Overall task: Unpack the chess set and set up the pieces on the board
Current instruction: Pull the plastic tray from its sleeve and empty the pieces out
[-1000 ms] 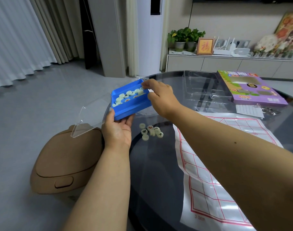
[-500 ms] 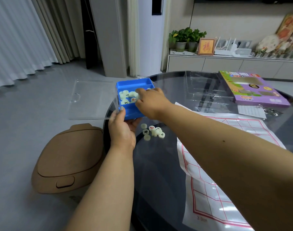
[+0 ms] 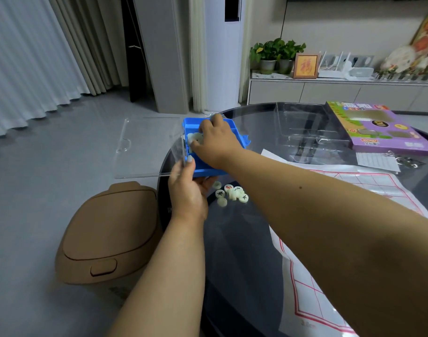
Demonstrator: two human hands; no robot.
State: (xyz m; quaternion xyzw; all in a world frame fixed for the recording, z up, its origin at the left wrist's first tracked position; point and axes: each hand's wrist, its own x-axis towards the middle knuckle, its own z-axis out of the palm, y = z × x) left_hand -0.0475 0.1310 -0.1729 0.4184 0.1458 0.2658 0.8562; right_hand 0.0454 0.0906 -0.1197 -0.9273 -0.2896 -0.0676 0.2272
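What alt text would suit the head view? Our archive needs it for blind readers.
A person's left hand holds a blue box with its clear lid open at a glass table's edge, while the right hand reaches in among white pieces. More pieces lie in a pile below, beside a red-lined board sheet.

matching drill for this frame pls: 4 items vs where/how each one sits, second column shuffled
Items:
1. blue tray
2. loose chess pieces
3. purple box
4. paper board

Places/states:
A. lying flat at the far right of the glass table
B. held up at the table's left edge by the left hand, with the right hand reaching inside
C. spread on the table under the right forearm, red grid lines
D. in a small cluster on the glass just below the tray

Pairs: 1-B, 2-D, 3-A, 4-C
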